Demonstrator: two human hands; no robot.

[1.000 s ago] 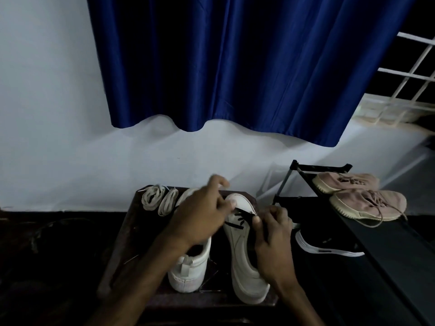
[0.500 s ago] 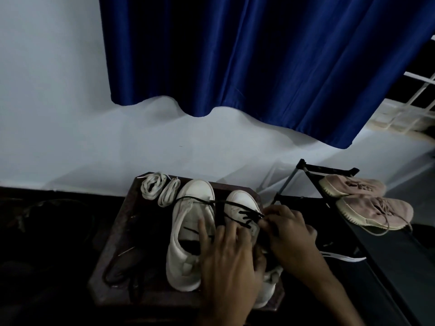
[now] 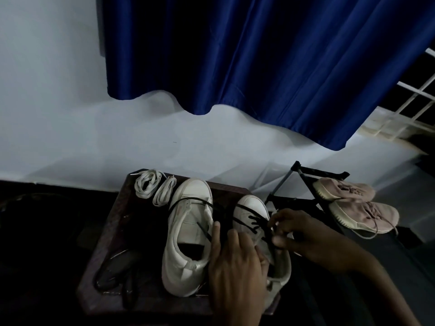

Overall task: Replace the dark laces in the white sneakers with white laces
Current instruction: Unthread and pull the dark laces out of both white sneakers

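Head: right hand [image 3: 299, 234] pinches lace [image 3: 253, 218] near table [image 3: 113, 231] edge.

1 camera, worn on the head, gives the only view. It faces forward and down onto a small dark table [image 3: 131, 231] set against a pale wall [image 3: 58, 114], seen from over the table's near edge. It sits close: the left hand [image 3: 235, 267] and right hand [image 3: 303, 234] reach in from the bottom, and the dark lace [image 3: 251, 218] shows as single strands. The wide lens also takes in a curtain [image 3: 259, 55] above and a shoe rack [image 3: 322, 171] past the table's right edge.
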